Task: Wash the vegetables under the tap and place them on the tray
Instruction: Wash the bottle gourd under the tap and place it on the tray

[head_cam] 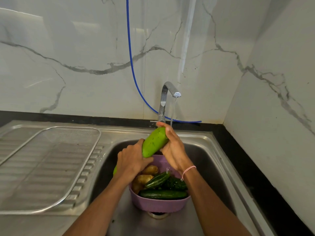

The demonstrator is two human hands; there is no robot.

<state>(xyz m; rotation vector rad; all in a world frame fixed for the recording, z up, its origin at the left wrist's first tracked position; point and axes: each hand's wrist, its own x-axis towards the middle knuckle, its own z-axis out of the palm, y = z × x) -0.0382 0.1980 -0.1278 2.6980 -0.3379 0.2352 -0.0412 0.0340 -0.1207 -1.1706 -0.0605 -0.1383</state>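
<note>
The left hand [131, 160] and right hand [172, 145] each gripped, fingers curled, the long pale-green gourd [154, 142], tilted beside water running from the curved steel tap [166, 94], above the purple plastic basket [158, 204]

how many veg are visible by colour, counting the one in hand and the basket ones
light green gourd: 1
dark green vegetables: 3
yellow-brown potatoes: 2 clear, others may be hidden
total: 6 visible
</note>
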